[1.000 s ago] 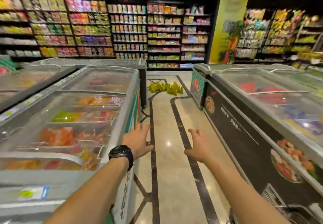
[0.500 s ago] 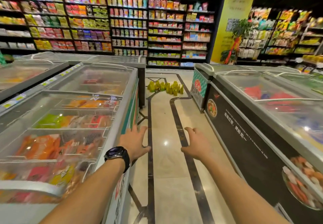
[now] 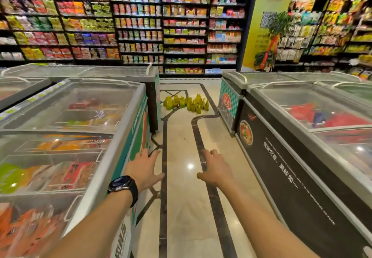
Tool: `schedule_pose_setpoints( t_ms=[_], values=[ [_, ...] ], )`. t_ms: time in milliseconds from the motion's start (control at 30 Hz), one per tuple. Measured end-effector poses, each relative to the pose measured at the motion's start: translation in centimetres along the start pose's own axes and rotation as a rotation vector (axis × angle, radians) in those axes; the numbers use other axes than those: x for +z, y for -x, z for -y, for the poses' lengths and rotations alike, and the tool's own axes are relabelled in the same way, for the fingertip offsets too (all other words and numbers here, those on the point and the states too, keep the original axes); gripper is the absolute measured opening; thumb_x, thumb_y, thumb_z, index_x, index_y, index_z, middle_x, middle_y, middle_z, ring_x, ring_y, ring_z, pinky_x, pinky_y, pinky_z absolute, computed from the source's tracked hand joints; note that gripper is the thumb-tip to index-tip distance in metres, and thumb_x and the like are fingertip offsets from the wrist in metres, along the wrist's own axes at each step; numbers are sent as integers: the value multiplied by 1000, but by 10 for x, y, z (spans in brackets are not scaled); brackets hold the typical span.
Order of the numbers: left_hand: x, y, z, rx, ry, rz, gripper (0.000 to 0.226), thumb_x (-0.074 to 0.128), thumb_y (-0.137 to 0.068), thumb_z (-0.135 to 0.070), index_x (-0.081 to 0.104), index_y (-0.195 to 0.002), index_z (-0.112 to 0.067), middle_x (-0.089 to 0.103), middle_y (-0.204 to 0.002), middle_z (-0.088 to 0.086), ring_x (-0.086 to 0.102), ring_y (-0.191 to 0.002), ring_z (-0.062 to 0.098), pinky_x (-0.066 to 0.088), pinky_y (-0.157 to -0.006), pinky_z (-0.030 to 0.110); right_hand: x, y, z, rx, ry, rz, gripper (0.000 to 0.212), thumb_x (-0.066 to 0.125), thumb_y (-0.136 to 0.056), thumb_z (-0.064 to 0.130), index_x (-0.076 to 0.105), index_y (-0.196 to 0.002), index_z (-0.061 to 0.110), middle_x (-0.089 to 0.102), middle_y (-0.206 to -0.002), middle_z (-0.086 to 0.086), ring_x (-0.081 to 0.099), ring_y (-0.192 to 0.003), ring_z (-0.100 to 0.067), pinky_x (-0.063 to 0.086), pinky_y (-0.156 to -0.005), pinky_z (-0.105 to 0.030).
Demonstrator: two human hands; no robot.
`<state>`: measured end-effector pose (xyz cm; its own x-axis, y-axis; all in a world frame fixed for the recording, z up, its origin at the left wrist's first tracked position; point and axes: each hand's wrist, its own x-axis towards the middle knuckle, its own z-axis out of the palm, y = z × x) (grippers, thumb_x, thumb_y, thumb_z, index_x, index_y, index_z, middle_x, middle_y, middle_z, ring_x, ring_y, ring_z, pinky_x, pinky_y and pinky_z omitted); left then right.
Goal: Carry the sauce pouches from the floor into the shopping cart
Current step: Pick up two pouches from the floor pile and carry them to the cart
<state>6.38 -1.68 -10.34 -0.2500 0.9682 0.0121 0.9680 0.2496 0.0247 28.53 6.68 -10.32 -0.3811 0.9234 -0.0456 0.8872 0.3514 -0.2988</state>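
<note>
Several yellow-green sauce pouches [image 3: 186, 102] stand in a cluster on the shiny floor at the far end of the aisle, between the two rows of freezers. My left hand [image 3: 144, 169], with a black watch on its wrist, is stretched forward over the floor, fingers relaxed and holding nothing. My right hand [image 3: 216, 170] reaches forward beside it, also holding nothing. Both hands are well short of the pouches. No shopping cart is in view.
A glass-topped chest freezer [image 3: 120, 120] lines the aisle on my left and a dark-fronted freezer [image 3: 281, 149] lines it on my right. Stocked shelves [image 3: 161, 30] fill the back wall. A yellow banner pillar [image 3: 263, 22] stands at the back right.
The view has advanced down the aisle, so the pouches look closer and larger. Both hands stay stretched forward and hold nothing.
</note>
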Motion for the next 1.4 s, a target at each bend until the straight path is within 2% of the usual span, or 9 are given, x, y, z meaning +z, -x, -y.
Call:
schedule_pose_setpoints(
  t_ms=[100, 400, 600, 833, 1033, 1200, 1400],
  values=[
    [5, -66, 5, -4, 16, 1, 80, 56, -86, -62, 23, -151, -29, 42, -140, 6, 49, -123, 25, 56, -89, 39, -2, -67, -6, -2, 2, -1, 86, 70, -79, 43, 24, -149, 26, 33, -150, -7, 37, -135, -28, 47, -99, -43],
    [23, -311, 44, 46, 83, 37, 83, 58, -86, -60, 20, -154, -29, 39, -149, 7, 44, -132, 27, 49, -101, 41, 3, -294, 0, 65, 19, 25, 85, 69, -79, 43, 24, -149, 25, 35, -145, -6, 39, -130, -28, 47, -96, -43],
    [20, -457, 74, 89, 78, 56, 80, 56, -86, -63, 21, -151, -31, 41, -144, 8, 44, -130, 29, 52, -95, 43, -6, -434, 15, 107, -21, 15, 79, 69, -78, 43, 30, -144, 23, 39, -137, -7, 41, -125, -28, 51, -90, -44],
    [37, -622, 97, 99, 45, 98, 79, 55, -87, -63, 22, -151, -32, 45, -140, 7, 45, -127, 28, 51, -96, 42, 8, -602, 1, 157, -59, 32, 83, 70, -77, 43, 28, -146, 26, 40, -140, -5, 42, -128, -28, 49, -96, -45],
    [54, -790, 115, 69, 73, 137, 80, 57, -85, -61, 23, -151, -31, 44, -139, 6, 44, -127, 28, 49, -99, 43, 17, -784, -21, 152, -86, 42, 75, 67, -79, 42, 32, -143, 23, 42, -139, -7, 45, -126, -29, 50, -93, -43],
    [57, -905, 138, 14, 105, 158, 80, 57, -84, -63, 25, -151, -30, 44, -138, 5, 45, -127, 27, 51, -96, 44, 18, -925, -12, 117, -134, 155, 88, 70, -75, 41, 24, -149, 24, 34, -148, -8, 40, -132, -31, 47, -99, -44],
    [71, -1051, 174, -48, 56, 206, 81, 56, -85, -64, 23, -151, -29, 43, -138, 8, 45, -127, 30, 48, -100, 49, 28, -1079, 7, 110, -109, 193, 90, 70, -76, 45, 23, -150, 22, 35, -145, -10, 39, -134, -32, 45, -101, -43]
  ],
)
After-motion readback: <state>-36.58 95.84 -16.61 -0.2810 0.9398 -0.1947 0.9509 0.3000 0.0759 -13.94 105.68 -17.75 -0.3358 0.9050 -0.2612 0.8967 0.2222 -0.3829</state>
